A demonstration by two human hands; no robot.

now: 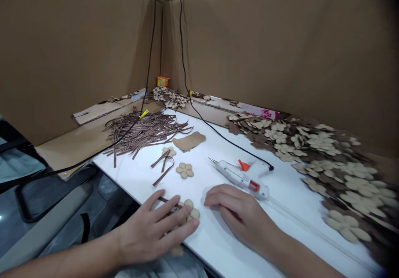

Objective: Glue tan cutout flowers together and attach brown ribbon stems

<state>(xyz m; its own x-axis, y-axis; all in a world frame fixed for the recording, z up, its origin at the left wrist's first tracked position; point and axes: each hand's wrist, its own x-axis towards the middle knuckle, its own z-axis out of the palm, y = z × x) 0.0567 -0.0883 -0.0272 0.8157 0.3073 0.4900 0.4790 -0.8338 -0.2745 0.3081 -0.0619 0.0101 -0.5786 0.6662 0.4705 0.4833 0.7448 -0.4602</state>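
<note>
My left hand (156,226) lies with spread fingers over a beige flower cutout (194,213) near the front edge of the white board. A dark brown strip (162,199) shows between its fingers; the rest is hidden under them. To its right, my right hand (238,211) rests on the board, fingers together and curled, with nothing visible in it. Just beyond that hand lies a white glue gun (240,176) with an orange trigger, its metal tip pointing left. A single beige flower (185,170) and another flower with brown strips (168,151) lie farther back.
Brown strips (143,132) are heaped at the back left, beside a torn cardboard piece (189,141). Overlapping beige and brown flowers (321,141) cover the right side. A black cord (215,129) runs to the glue gun. Cardboard walls (264,41) enclose the back; a small orange box (162,82) stands in the corner.
</note>
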